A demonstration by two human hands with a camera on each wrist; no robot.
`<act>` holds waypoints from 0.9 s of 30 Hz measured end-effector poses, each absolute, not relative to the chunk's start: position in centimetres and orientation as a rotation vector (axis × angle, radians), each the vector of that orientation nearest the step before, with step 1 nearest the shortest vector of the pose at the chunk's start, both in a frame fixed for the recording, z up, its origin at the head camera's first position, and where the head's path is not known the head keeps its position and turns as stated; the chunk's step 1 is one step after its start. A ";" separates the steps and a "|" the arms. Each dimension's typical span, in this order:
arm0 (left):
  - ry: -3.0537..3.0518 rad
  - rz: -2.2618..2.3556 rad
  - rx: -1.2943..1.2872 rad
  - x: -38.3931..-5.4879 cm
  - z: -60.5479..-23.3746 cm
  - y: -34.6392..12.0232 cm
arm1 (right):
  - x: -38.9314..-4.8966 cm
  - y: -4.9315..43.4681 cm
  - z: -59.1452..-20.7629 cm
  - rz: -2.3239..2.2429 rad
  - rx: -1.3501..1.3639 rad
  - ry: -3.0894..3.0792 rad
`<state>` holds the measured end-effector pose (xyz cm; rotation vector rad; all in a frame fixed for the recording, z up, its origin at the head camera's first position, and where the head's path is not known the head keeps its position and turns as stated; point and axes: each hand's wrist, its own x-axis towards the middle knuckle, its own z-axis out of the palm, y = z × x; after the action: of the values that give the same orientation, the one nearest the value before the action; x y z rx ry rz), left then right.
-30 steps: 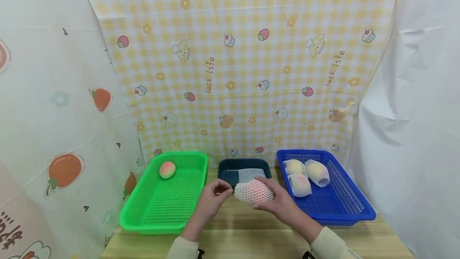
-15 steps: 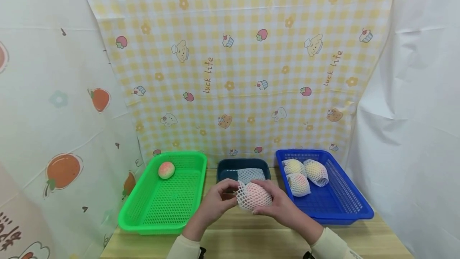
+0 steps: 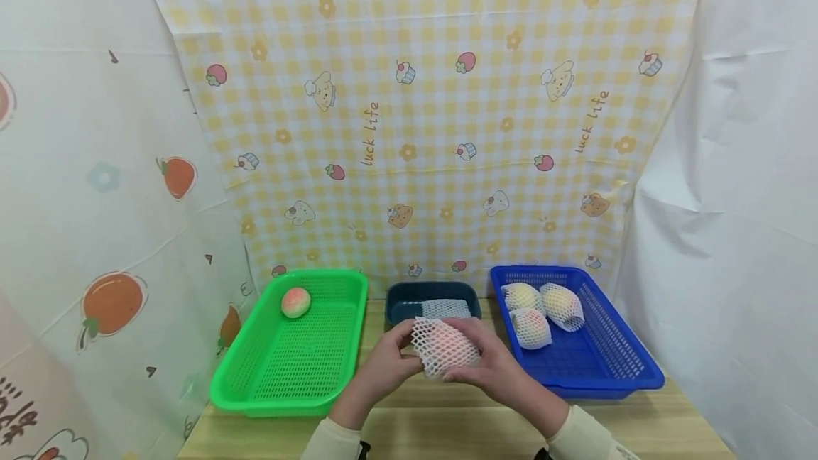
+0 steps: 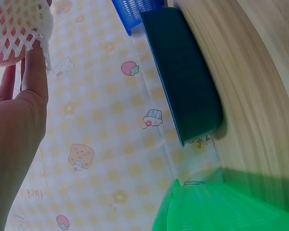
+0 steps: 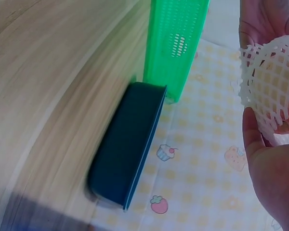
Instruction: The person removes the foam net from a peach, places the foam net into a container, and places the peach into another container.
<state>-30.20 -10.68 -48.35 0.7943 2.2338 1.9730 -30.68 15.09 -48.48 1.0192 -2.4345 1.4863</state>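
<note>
A pink peach [image 3: 445, 341] sits inside a white foam net [image 3: 429, 355], held up between both hands over the table. From the right, my right hand [image 3: 488, 362] grips the covered peach, thumb below and fingers over the top. My left hand [image 3: 385, 364] pinches the net's left edge. In the left wrist view, the left fingers [image 4: 34, 72] reach up to the net's mesh. The right wrist view shows the net [image 5: 272, 79] spread round the peach, with the right thumb [image 5: 251, 129] against its rim.
At left, a green basket [image 3: 307, 368] holds one bare peach [image 3: 297, 302]. Behind the hands, a dark teal tray [image 3: 402, 297] holds flat foam nets [image 3: 445, 309]. A blue basket [image 3: 584, 368] at right contains three netted peaches [image 3: 532, 329]. A checked cloth [image 3: 434, 105] hangs behind.
The left hand has come onto the net's left edge from pinching its narrow end. The net's left end is now spread wider, and the peach has shifted slightly left.
</note>
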 end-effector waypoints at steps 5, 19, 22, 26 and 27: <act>2.239 1.968 0.825 -30.2 -48.2 -10.5 | -30.6 14.5 -48.4 1.433 1.074 -2.391; 2.205 1.994 0.834 -29.9 -48.3 -10.2 | -30.3 13.8 -48.0 1.435 1.067 -2.399; 2.182 2.023 0.824 -29.9 -48.3 -10.4 | -30.2 13.8 -47.8 1.383 1.095 -2.353; 2.174 2.058 0.829 -29.9 -48.3 -10.8 | -30.1 13.8 -47.5 1.313 1.097 -2.268; 2.176 2.063 0.833 -30.0 -48.3 -10.8 | -30.1 13.8 -47.4 1.313 1.088 -2.252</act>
<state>-29.99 -10.85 -48.32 0.8332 2.1759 2.0630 -30.12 13.79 -47.42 1.0877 -2.2519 1.3127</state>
